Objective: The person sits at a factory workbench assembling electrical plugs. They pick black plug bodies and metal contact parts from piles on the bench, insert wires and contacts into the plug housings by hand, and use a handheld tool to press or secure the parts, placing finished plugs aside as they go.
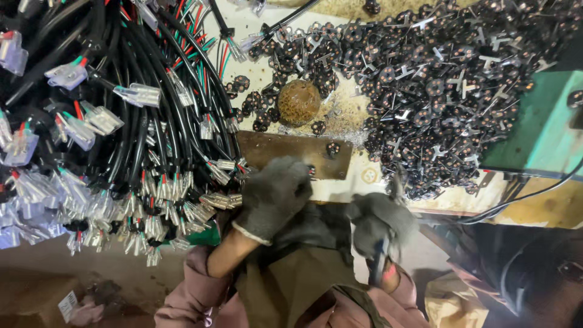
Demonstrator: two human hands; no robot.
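Small wire end with red and green leads (311, 172) sits on the brown metal plate (291, 153) at the bench (364, 176) edge. My left hand (274, 195), grey-gloved, fingers curled down at it; actual grip hidden. My right hand (379, 222), blurred, is clenched on a dark tool handle (378, 267). Black cable bundle (121, 121) left; heap of black plug inserts (437, 85) right; rusty round knob (299, 102) beyond plate.

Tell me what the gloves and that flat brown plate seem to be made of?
Gloves, left and right: likely knitted grey fabric, judging by the fuzzy matte surface and ribbed cuff. Plate: probably metal, dull brown and rusty-looking with a straight flat edge, though wood can't be excluded.
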